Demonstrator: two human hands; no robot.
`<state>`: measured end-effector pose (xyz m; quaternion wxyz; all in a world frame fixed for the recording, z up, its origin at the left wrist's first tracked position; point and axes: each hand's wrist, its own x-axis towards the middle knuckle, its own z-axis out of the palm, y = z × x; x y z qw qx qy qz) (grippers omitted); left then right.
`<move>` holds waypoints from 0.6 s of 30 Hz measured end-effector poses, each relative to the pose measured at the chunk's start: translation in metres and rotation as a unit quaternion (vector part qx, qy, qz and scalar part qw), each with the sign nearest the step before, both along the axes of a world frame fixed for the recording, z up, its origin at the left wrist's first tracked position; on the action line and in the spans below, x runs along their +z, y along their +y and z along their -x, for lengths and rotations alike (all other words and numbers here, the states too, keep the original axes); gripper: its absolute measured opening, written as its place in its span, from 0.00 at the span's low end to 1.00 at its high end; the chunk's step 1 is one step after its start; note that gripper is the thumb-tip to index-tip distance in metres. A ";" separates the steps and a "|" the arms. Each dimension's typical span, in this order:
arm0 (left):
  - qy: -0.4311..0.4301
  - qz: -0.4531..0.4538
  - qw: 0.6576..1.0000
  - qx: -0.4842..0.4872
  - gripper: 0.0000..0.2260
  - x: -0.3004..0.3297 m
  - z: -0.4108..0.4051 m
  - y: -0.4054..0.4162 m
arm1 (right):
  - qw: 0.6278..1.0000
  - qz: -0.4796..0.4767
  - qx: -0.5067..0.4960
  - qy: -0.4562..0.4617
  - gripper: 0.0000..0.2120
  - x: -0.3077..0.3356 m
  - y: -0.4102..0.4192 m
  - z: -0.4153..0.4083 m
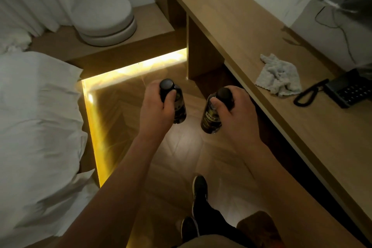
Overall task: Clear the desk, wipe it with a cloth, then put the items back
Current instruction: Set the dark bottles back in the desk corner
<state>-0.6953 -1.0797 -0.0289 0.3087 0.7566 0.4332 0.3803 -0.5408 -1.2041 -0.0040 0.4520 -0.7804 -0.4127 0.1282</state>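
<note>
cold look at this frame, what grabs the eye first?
Two dark bottles held over the floor at centre: the left hand grips one bottle, the right hand the other bottle. Next, the glowing light strip under the bench, then the crumpled cloth on the desk beside a phone.

Matt light wood-grain surface (251, 32), fluffy pale terry cloth (278, 74), two dark glossy bottles (211, 115) with matt black plastic caps, glossy reflective herringbone wood floor (171, 157), crumpled white fabric bedding (36, 117), black plastic phone (346, 88).
</note>
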 end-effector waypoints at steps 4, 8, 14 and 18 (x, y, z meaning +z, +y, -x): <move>0.021 0.009 1.000 0.008 0.09 0.006 -0.018 0.043 | 1.000 -0.019 0.014 0.001 0.14 0.000 0.050 -0.026; 0.013 0.008 1.000 0.021 0.10 0.016 -0.038 0.086 | 0.999 -0.021 0.036 0.006 0.14 0.003 0.099 -0.052; 0.013 0.012 0.999 0.041 0.10 0.023 -0.061 0.154 | 0.999 -0.029 0.043 0.011 0.16 0.007 0.173 -0.078; 0.021 0.005 0.999 0.041 0.10 0.018 -0.074 0.210 | 0.999 -0.023 0.039 0.015 0.16 0.002 0.231 -0.092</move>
